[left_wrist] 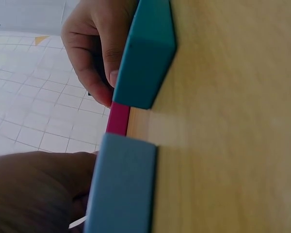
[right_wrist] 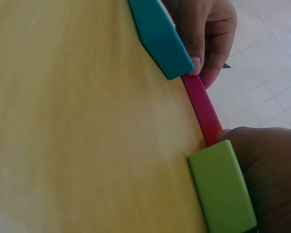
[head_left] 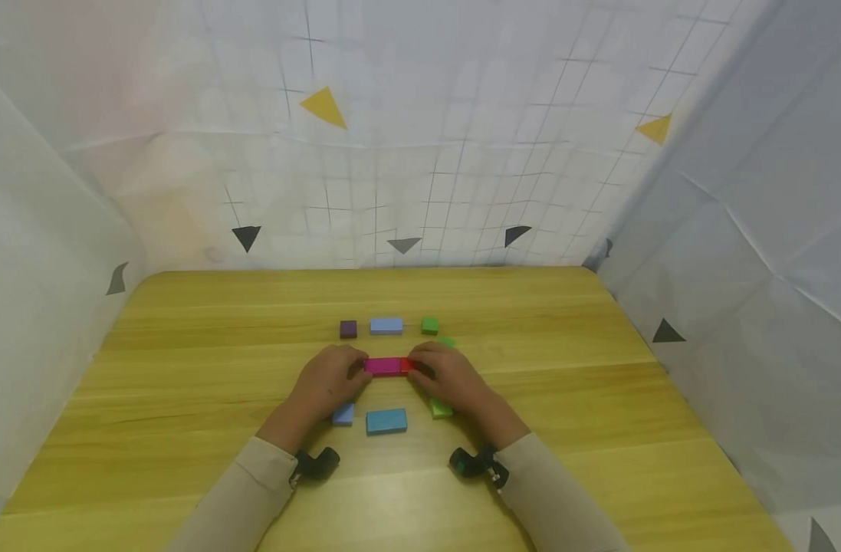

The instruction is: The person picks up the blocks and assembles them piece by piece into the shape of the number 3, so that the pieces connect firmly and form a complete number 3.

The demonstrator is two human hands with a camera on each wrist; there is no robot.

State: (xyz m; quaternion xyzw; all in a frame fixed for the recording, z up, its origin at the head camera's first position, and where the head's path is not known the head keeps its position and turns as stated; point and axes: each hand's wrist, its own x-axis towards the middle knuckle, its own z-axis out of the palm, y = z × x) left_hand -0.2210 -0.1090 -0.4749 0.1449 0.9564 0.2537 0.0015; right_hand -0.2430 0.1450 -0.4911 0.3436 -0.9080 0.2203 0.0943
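Note:
A magenta block (head_left: 382,366) and a red block (head_left: 406,366) lie end to end on the table, touching in one row. My left hand (head_left: 332,379) pinches the left end of the magenta block between thumb and fingers. At the other end, my right hand (head_left: 451,377) pinches the red block, covering part of it. The right wrist view shows the magenta block (right_wrist: 201,99) meeting the red block (right_wrist: 212,132). In the left wrist view, a light blue block (left_wrist: 122,182) and a teal block (left_wrist: 148,53) stand in front of the row, hiding parts of it.
Behind the row sit a dark purple block (head_left: 348,329), a periwinkle block (head_left: 386,326) and a green block (head_left: 430,326). Another green block (head_left: 446,341) is partly behind my right hand. A lime block (head_left: 441,409) lies nearer. White sheets (head_left: 406,192) enclose the wooden table (head_left: 565,368).

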